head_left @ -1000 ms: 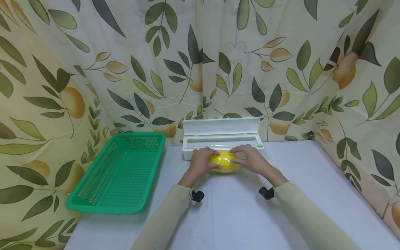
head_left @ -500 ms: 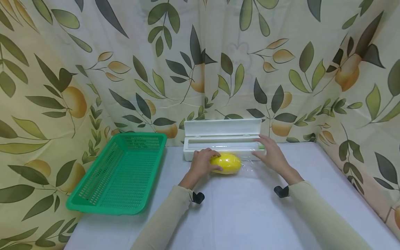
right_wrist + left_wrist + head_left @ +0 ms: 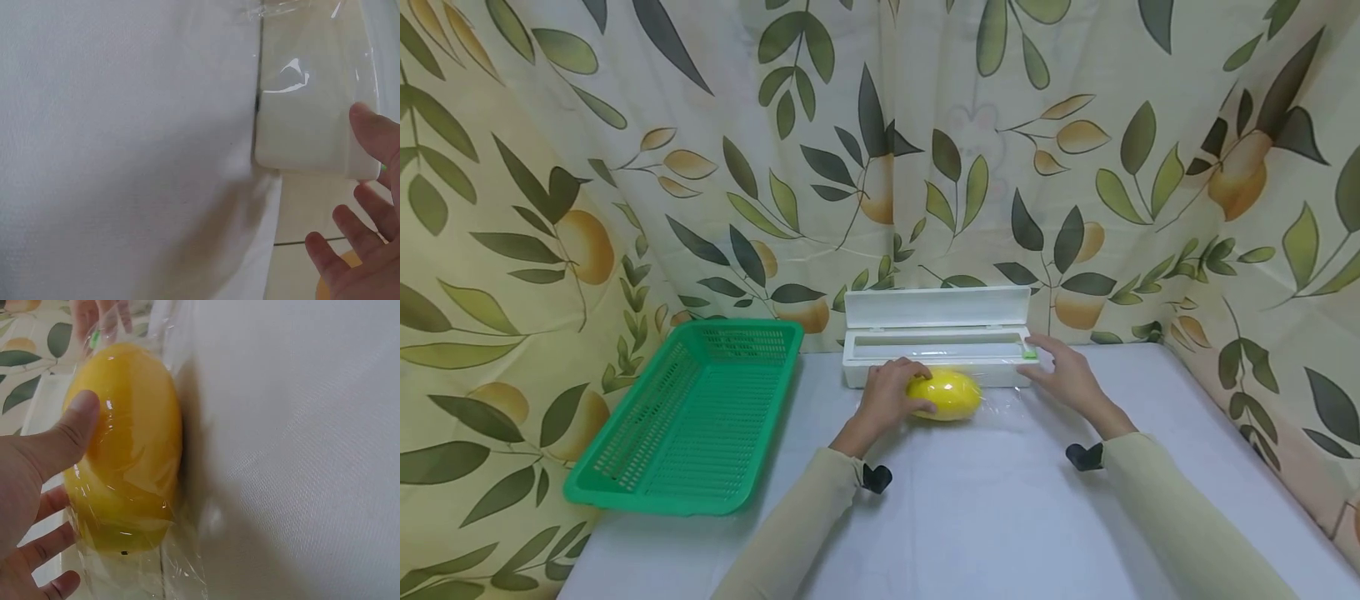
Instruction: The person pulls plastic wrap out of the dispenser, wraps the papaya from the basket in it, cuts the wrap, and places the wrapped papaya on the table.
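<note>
A yellow oval fruit [image 3: 951, 395], wrapped in clear cling film, lies against the front of a white cling film dispenser [image 3: 936, 374]. My left hand [image 3: 889, 395] grips the fruit's left end. In the left wrist view its thumb [image 3: 72, 428] presses on the wrapped fruit [image 3: 134, 450], the other fingers partly behind it. At the dispenser's right end, my right hand [image 3: 1067, 379] pinches the corner beside a green slider [image 3: 1029, 353]. The right wrist view shows the thumb [image 3: 372, 131] on the dispenser's edge, with several fingers spread outside the box. Film stretches from the fruit across the dispenser's front.
A green slotted plastic basket [image 3: 681, 500] stands on the left of the table. The dispenser's lid [image 3: 937, 307] is raised at the back. White cloth [image 3: 970, 517] covers the table, and a leaf-patterned curtain [image 3: 925, 50] surrounds it on three sides.
My right hand has left the fruit and moved right to the dispenser's end by the green slider. The left hand stays on the fruit, and film now shows spread to the fruit's right.
</note>
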{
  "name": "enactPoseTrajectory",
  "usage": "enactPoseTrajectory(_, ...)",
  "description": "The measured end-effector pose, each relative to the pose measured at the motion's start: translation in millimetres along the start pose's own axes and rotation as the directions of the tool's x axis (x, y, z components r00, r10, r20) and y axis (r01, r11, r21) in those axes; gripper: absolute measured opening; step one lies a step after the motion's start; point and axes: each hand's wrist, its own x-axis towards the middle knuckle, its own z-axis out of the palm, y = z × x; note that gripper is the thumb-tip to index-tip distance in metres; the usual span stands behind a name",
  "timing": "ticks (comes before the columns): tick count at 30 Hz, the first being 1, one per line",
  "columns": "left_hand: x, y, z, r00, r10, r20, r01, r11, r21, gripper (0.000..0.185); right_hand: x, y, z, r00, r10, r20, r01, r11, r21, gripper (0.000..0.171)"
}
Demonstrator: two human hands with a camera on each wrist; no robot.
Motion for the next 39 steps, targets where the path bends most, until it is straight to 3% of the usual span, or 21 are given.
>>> enactPoseTrajectory(11,0.2,5.5,-3.0,1.0,0.011,-0.022,-0.012,0.999,-0.035,0.07,3.0,14.1,3.5,1.0,0.02,-0.005,-0.019,0.999,0.05,0.071)
enactPoseTrajectory(14,1.8,6.9,-4.9,0.999,0.032,-0.04,-0.033,0.999,-0.032,0.081,2.3,13.8,3.2,1.0,0.022,-0.008,-0.022,0.998,0.058,0.071)
enactPoseTrajectory(18,7.6,8.9,-9.0,0.994,0.079,-0.072,-0.083,0.995,-0.055,0.08,0.7,13.5,3.3,0.999,0.028,-0.017,-0.026,0.995,0.092,0.07)
enactPoseTrajectory(22,20.3,17.6,-12.8,0.989,0.127,-0.079,-0.135,0.984,-0.116,0.067,-0.4,14.4,5.2,0.998,0.053,-0.019,-0.05,0.988,0.148,0.069)
enactPoseTrajectory(30,51.8,50.4,-13.9,0.989,0.147,0.007,-0.143,0.974,-0.178,0.05,1.4,18.6,10.5,0.994,0.105,0.014,-0.105,0.976,0.192,0.075)
enactPoseTrajectory(39,86.2,82.8,0.2,0.979,0.177,0.099,-0.15,0.962,-0.228,0.043,-2.2,23.5,8.9,0.993,0.119,0.0,-0.116,0.969,0.22,0.079)
